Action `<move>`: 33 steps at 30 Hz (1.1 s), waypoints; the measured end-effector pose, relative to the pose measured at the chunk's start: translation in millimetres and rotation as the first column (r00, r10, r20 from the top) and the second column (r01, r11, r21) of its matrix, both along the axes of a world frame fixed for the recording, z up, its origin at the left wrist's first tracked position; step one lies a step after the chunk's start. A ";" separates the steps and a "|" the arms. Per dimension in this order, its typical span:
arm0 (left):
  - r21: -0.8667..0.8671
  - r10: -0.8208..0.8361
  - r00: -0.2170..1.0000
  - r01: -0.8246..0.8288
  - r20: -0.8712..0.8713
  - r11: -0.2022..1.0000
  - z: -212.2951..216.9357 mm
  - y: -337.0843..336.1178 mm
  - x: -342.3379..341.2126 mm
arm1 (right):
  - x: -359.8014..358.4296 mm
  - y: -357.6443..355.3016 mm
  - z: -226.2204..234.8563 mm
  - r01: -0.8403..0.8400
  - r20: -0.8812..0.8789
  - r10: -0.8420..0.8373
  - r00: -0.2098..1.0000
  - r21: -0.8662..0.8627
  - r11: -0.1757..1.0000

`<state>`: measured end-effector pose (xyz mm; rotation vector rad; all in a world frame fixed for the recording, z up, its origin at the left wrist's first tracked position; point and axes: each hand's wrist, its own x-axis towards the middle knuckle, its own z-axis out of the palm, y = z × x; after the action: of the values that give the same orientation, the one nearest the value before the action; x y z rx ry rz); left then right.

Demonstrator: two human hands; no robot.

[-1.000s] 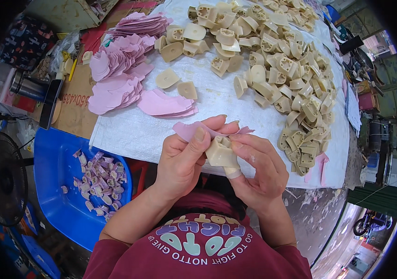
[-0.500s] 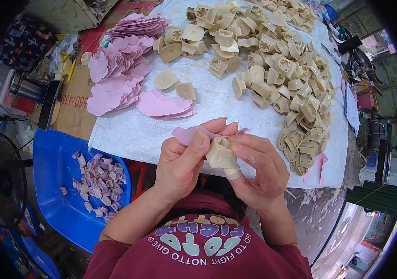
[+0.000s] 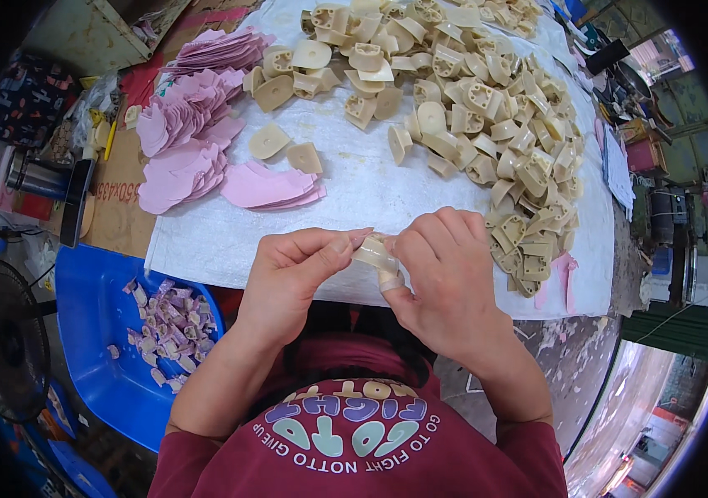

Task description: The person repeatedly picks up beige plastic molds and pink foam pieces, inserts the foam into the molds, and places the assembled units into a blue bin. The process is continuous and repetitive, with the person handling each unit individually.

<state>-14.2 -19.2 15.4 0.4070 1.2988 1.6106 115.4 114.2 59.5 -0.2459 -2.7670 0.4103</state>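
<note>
In front of my body, my right hand is closed around a beige plastic shoe heel, its glossy curved side showing. A light wrap covers the thumb of that hand. My left hand pinches the thin pink cover piece at the heel's left edge, thumb against fingers. Most of this piece is hidden behind the heel and my fingers. Beyond my hands, a fanned stack of pink cover pieces lies on the white sheet. Two loose heels rest just behind it.
A large heap of beige heels spreads over the back and right of the table. More pink stacks stand at the left, beside cardboard. Below them, a blue basin holds several pink-covered heels. A fan stands far left.
The heel has turned, so its hollow top no longer shows and its curved side does. My right hand has rolled over it; my left fingers have drawn in to a pinch on the pink piece.
</note>
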 end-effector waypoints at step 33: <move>0.336 -0.189 0.982 0.183 -0.015 0.924 -35.2 2.1 -22.5 | 0.5 -4.9 -43.3 0.104 0.041 -0.243 0.969 -0.961 0.255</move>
<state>-36.7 -17.1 -19.8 0.7032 0.9381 1.6699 116.0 109.3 16.3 -0.7643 -1.9011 1.9638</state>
